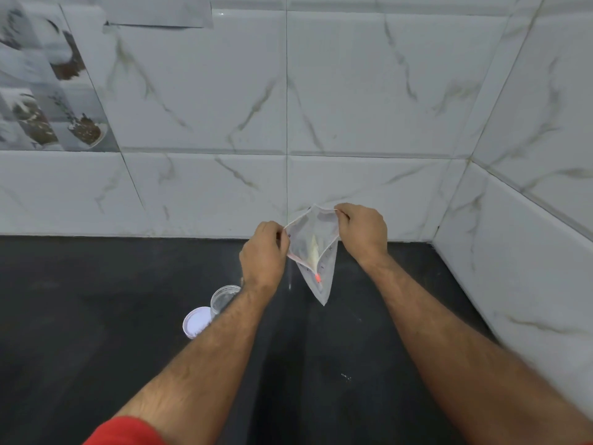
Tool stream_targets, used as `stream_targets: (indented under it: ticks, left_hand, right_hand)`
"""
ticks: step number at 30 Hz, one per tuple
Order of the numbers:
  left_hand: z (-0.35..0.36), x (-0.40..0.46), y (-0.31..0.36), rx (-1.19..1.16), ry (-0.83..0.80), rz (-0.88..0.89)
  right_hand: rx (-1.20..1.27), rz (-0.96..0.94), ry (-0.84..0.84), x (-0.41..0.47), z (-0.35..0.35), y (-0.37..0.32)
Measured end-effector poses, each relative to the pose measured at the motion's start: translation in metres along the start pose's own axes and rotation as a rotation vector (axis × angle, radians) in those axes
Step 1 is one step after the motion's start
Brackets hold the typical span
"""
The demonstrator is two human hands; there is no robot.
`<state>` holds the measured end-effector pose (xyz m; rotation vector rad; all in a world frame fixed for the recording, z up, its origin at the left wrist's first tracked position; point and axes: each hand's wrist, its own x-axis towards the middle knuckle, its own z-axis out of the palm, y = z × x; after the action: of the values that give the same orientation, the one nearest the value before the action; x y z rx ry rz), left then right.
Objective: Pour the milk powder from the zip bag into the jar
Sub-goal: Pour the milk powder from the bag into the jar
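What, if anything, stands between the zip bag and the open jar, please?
Only the left hand and its forearm: the zip bag hangs right of them, the jar stands lower left, lid off beside it.

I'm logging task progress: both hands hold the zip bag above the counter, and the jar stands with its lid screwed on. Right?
Not quite. The head view shows the jar open, its lid lying beside it on the counter. Left hand and right hand do hold the zip bag.
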<state>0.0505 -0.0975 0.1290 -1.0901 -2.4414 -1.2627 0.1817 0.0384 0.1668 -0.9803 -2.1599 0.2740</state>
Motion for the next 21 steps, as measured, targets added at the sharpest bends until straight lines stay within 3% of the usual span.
stream_targets:
  ticks: [5,8,12,17,19,21]
  left_hand:
    - [0.004,-0.017,-0.006,-0.025,0.014,-0.019]
    - [0.003,-0.016,-0.005,-0.051,0.045,-0.005]
    - [0.001,-0.010,-0.002,-0.067,0.072,0.014]
    - [-0.006,0.002,0.014,-0.141,0.148,0.019]
    - [-0.006,0.003,0.016,-0.143,0.125,0.037]
    - [-0.002,-0.001,0.004,-0.067,-0.005,0.073]
  right_hand:
    - [-0.007,-0.015,-0.002,-0.016,0.003,0.009]
    - [0.032,-0.030,0.119,-0.020,0.001,0.010]
    - [0.009,-0.081,0.148,-0.026,0.001,0.009]
    - [0.089,-0.149,0.363,-0.025,-0.009,0.003]
    - [0.061,-0.156,0.326,-0.028,-0.011,0.004]
    - [-0.029,-0.082,0.109,-0.030,-0.011,0.011]
